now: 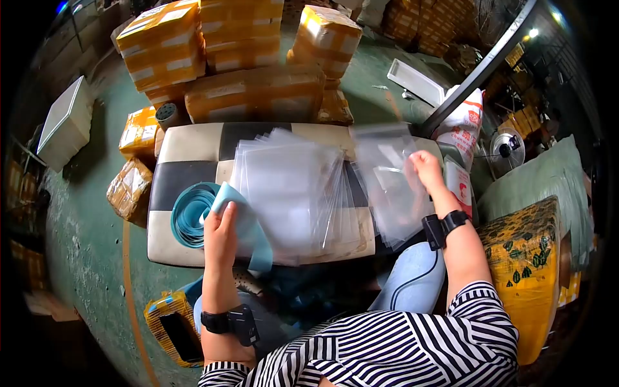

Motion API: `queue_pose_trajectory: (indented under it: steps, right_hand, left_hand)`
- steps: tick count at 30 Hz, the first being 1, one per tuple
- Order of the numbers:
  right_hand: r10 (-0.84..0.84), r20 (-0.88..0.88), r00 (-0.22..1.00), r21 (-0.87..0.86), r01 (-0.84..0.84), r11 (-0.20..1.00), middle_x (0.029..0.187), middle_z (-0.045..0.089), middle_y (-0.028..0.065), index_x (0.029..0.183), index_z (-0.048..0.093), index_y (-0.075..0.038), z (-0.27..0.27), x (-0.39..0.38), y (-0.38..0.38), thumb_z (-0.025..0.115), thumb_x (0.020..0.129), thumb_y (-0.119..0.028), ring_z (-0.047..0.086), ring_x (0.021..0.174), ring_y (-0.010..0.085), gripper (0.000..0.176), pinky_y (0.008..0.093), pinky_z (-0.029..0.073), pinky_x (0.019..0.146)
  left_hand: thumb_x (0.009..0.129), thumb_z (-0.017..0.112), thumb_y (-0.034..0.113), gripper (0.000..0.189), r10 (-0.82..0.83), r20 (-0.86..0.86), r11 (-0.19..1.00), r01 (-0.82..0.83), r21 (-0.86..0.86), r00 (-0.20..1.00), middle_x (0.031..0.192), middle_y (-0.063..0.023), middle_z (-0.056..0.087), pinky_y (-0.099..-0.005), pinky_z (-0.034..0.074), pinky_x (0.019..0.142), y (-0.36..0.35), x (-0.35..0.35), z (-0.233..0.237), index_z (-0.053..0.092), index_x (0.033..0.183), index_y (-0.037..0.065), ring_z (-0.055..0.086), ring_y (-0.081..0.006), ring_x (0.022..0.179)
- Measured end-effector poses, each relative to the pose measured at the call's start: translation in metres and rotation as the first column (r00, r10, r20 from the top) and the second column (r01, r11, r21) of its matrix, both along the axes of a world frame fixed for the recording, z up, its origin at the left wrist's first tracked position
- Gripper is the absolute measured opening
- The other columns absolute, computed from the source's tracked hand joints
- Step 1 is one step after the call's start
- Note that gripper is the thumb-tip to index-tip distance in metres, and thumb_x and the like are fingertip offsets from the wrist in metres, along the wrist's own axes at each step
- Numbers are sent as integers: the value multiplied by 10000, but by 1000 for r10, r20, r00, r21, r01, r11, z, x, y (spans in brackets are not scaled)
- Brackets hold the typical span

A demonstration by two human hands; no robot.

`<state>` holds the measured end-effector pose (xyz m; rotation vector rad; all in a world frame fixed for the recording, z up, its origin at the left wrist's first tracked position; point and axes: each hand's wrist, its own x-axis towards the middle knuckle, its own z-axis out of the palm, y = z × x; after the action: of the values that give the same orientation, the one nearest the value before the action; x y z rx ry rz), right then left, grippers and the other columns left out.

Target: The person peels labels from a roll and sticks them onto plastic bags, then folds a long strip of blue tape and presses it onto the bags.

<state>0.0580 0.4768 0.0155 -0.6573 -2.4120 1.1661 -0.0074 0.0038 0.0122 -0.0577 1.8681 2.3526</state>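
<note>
My left hand (221, 226) is closed on the loose end of a teal strip (261, 240), which folds over the thumb and hangs past the bench's front edge. Just left of it, the coiled teal roll (187, 216) lies on its side on the padded bench (177, 145). A fanned stack of clear plastic bags (287, 187) covers the middle of the bench. To the right, my right hand (427, 173) pinches the edge of a clear plastic bag (387, 187), somewhat smeared by motion, over the bench's right end.
Taped cardboard boxes (255, 93) are piled behind the bench. A white foam box (66, 122) stands on the floor at left. At right are a white printed sack (463, 122), a small fan (508, 151) and a yellow wrapped package (519, 271). A phone (181, 337) lies at lower left.
</note>
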Motion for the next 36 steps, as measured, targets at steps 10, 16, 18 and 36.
queue_pose_trajectory:
  steps: [10,16,18,36]
  right_hand:
    - [-238,170,956,776,19,631,1095,512,105,1100,495,-130,-44,9,0,621,740,-248,514,964,303,399,379,429,791]
    - [-100,403,910,654,-210,727,1309,315,98,1215,383,-118,-56,2,-106,608,735,-335,268,1222,298,573,562,276,917]
    - [-112,435,893,609,-200,768,1339,273,85,1230,368,-128,-68,3,-121,588,748,-356,214,1252,286,577,606,237,918]
    - [538,-189,821,-146,-565,812,1074,523,132,1081,502,-42,-12,-31,-232,581,770,-101,502,1015,256,326,306,393,865]
  left_hand:
    - [867,506,192,200,-13,21,996,15,-86,1000,747,4,543,-181,361,529,5,0,-1,546,915,1,458,-36,626]
    - [867,506,188,206,-46,5,994,46,-101,999,753,-1,547,-184,377,554,6,2,2,542,921,-8,470,-45,646]
    - [859,522,193,196,-31,9,997,32,-73,999,746,4,529,-184,367,561,5,4,3,539,895,1,458,-47,652]
    - [844,517,187,170,-206,268,896,71,439,941,831,-56,584,-287,502,617,0,-3,-3,543,925,40,591,-163,749]
